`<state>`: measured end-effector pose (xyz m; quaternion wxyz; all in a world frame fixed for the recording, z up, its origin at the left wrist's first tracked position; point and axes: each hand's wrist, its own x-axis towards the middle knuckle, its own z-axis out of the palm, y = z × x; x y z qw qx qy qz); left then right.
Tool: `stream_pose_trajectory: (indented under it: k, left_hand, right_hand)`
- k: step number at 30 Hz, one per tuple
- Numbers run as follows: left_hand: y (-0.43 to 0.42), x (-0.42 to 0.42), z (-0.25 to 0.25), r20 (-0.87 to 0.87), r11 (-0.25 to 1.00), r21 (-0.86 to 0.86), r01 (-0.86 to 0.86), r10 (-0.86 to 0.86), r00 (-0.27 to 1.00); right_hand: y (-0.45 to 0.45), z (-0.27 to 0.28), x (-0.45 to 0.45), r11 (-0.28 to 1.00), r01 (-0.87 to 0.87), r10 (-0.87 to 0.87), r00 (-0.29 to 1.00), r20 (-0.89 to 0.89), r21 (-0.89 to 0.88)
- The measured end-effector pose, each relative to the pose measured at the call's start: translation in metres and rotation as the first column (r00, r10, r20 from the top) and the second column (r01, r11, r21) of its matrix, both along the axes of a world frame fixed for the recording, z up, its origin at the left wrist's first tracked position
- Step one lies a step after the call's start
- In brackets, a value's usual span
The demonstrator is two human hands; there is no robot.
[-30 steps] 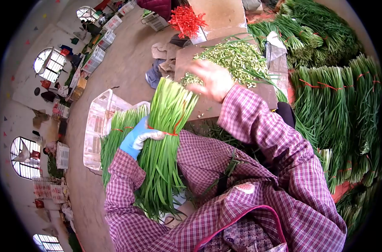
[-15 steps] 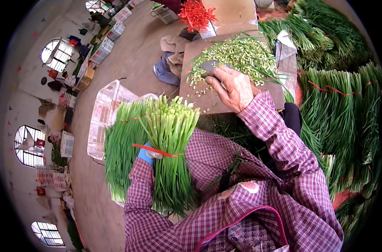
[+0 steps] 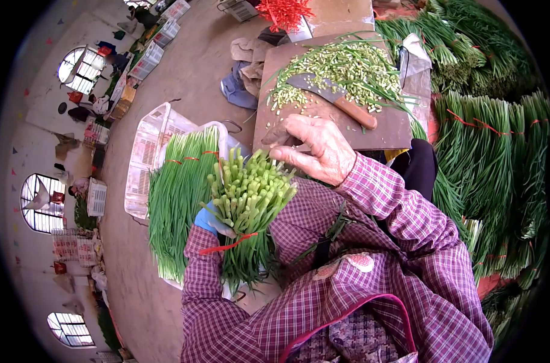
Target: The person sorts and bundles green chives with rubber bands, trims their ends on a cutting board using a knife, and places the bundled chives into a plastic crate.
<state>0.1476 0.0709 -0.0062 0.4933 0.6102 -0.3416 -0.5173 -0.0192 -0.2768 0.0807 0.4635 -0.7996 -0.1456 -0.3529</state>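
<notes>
My left hand (image 3: 213, 220), in a blue glove, is wrapped round a bundle of green stalks (image 3: 250, 190) tied with a red band; the cut ends tilt up toward me. My bare right hand (image 3: 316, 147) hovers just beyond those ends, thumb and fingers apart, nothing seen between them. A knife (image 3: 352, 112) with a wooden handle lies on the brown board (image 3: 281, 121), its blade against a heap of chopped stalk ends (image 3: 347, 69). Left of my gloved hand, more tied bundles (image 3: 181, 199) fill a white crate (image 3: 143, 163).
Tall tied bundles (image 3: 480, 163) stand at the right, with more piled (image 3: 462, 48) behind. Red ties (image 3: 284, 13) sit beyond the board. Cloths (image 3: 241, 78) lie on the floor left of it. Crates (image 3: 146, 60) line the far wall, where a person (image 3: 79, 187) is partly visible.
My right hand has left the knife and moved back toward the bundle. The bundle in my left hand has tipped, so its cut ends face me more. The upper body has barely shifted.
</notes>
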Motion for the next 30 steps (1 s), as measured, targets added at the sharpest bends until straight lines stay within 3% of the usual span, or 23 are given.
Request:
stream_pose_trajectory:
  k: [1,2,3,4,7,10,11,12,14,15,16,18,20,22,26,27,28,30]
  left_hand:
    - [0.0,0.0,-0.001,0.013,1.0,-0.006,0.017,-0.017,1.0]
    - [0.0,0.001,-0.001,0.008,1.0,-0.001,0.027,-0.027,1.0]
    - [0.0,0.002,-0.005,0.155,0.993,-0.066,0.096,-0.085,0.984]
    - [0.002,0.001,-0.008,0.142,0.994,-0.066,0.086,-0.076,0.987]
    - [0.005,0.003,-0.007,0.051,0.999,-0.044,0.026,-0.024,0.998]
    - [0.002,0.007,-0.005,0.01,0.999,-0.034,-0.015,0.015,1.0]
    - [0.001,0.008,-0.004,0.002,0.999,-0.03,-0.021,0.021,1.0]
    - [0.0,0.009,-0.003,-0.005,0.999,-0.028,-0.031,0.031,1.0]
    - [0.0,0.009,0.0,-0.014,0.999,-0.024,-0.043,0.043,0.999]
    - [0.0,0.01,-0.001,-0.017,0.998,-0.022,-0.05,0.05,0.999]
    - [0.001,0.009,0.0,-0.02,0.998,-0.019,-0.051,0.051,0.998]
    - [0.0,0.009,0.0,-0.025,0.998,-0.015,-0.062,0.061,0.998]
    - [0.001,0.008,0.0,-0.03,0.997,-0.013,-0.072,0.071,0.997]
    - [0.002,0.007,0.0,-0.034,0.997,-0.01,-0.08,0.08,0.996]
    - [0.003,0.006,0.0,-0.046,0.995,-0.009,-0.099,0.098,0.994]
    - [0.003,0.006,0.0,-0.051,0.995,-0.01,-0.104,0.103,0.993]
    - [0.002,0.007,0.0,-0.053,0.994,-0.01,-0.108,0.107,0.993]
    - [0.001,0.007,-0.001,-0.058,0.993,-0.011,-0.115,0.114,0.992]
  right_hand:
    - [0.004,-0.002,0.003,0.997,-0.064,0.063,0.997,0.031,0.034]
    - [0.004,-0.005,0.003,0.997,-0.01,0.011,1.0,0.016,-0.072]
    - [0.005,-0.009,0.004,0.996,0.0,0.001,1.0,0.016,-0.085]
    - [0.005,-0.014,0.006,0.995,0.011,-0.01,1.0,0.015,-0.101]
    - [-0.012,-0.027,0.013,0.942,0.323,-0.324,0.946,0.007,-0.091]
    - [-0.029,-0.02,0.004,0.919,0.394,-0.394,0.919,0.017,-0.008]
    - [-0.029,-0.022,0.004,0.929,0.371,-0.369,0.924,0.094,0.0]
    - [-0.023,-0.021,0.005,0.966,0.234,-0.245,0.964,0.107,0.108]
    - [-0.021,-0.019,-0.01,0.995,0.004,0.006,0.995,-0.095,0.104]
    - [-0.017,-0.013,-0.017,0.999,0.04,-0.038,0.96,-0.278,0.0]
    - [-0.013,-0.008,-0.021,0.999,-0.023,0.033,0.936,-0.35,0.034]
    - [-0.001,-0.024,-0.011,0.987,-0.142,0.155,0.969,-0.192,0.08]
    - [0.003,-0.03,-0.011,0.985,-0.133,0.158,0.953,-0.26,0.11]
    - [0.003,-0.023,-0.012,0.991,0.129,-0.134,0.982,-0.135,-0.046]
    - [-0.018,-0.009,-0.014,0.944,0.316,-0.3,0.942,-0.148,0.096]
    - [-0.021,-0.009,-0.016,0.961,0.181,-0.118,0.952,-0.281,0.21]
    - [-0.018,-0.009,-0.017,0.961,0.182,-0.118,0.952,-0.282,0.211]
    - [-0.006,-0.01,-0.02,0.994,0.053,-0.028,0.965,-0.262,0.091]
